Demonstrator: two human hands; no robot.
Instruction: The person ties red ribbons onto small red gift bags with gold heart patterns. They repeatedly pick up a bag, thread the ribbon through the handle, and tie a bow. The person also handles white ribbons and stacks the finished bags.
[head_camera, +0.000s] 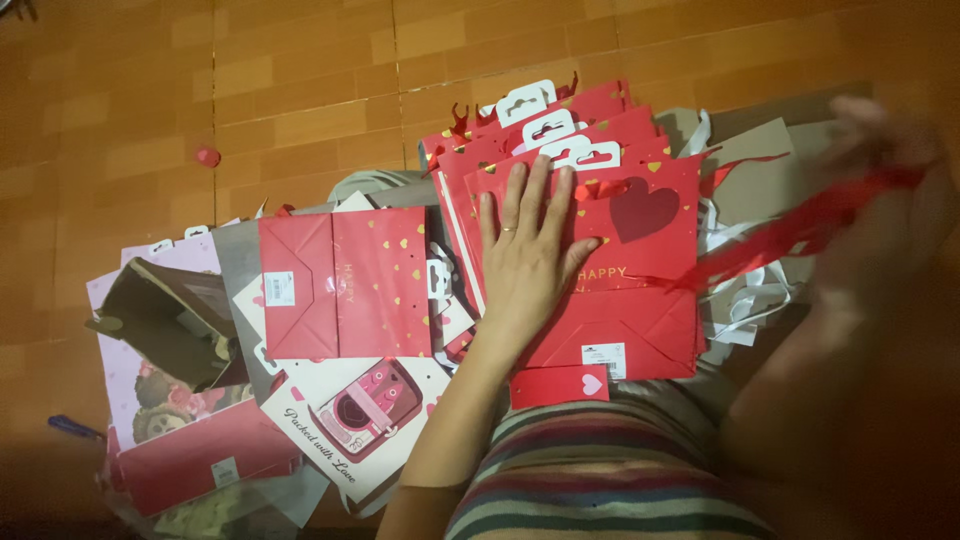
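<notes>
The person sits on the tiled floor (300, 90) with a stack of flat red gift bags (560, 160) fanned out in front of the knees. The left hand (525, 250) lies flat and open, fingers spread, pressing down on the top bag (640, 270), a red one with a dark heart and small gold hearts, which rests on the stack just ahead of the striped lap (600, 480). The right hand (880, 170) is raised at the right side and badly blurred; a red ribbon (790, 235) runs from the bag's right edge up to it, so it seems to be gripping that ribbon, though I cannot tell how the fingers close. Judging from this, the handle ribbon is being pulled while the bag is pinned. To do it well, the flat palm should stay firm over the middle of the bag so the paper does not slide or crease, and the pull should run level with the bag rather than upward, or the hole could tear. A small red tag (560, 385) lies at the near edge of the stack. To the left, another red bag (345, 285) lies folded on a loose heap of mixed bags (190, 400), well apart from the stack.
</notes>
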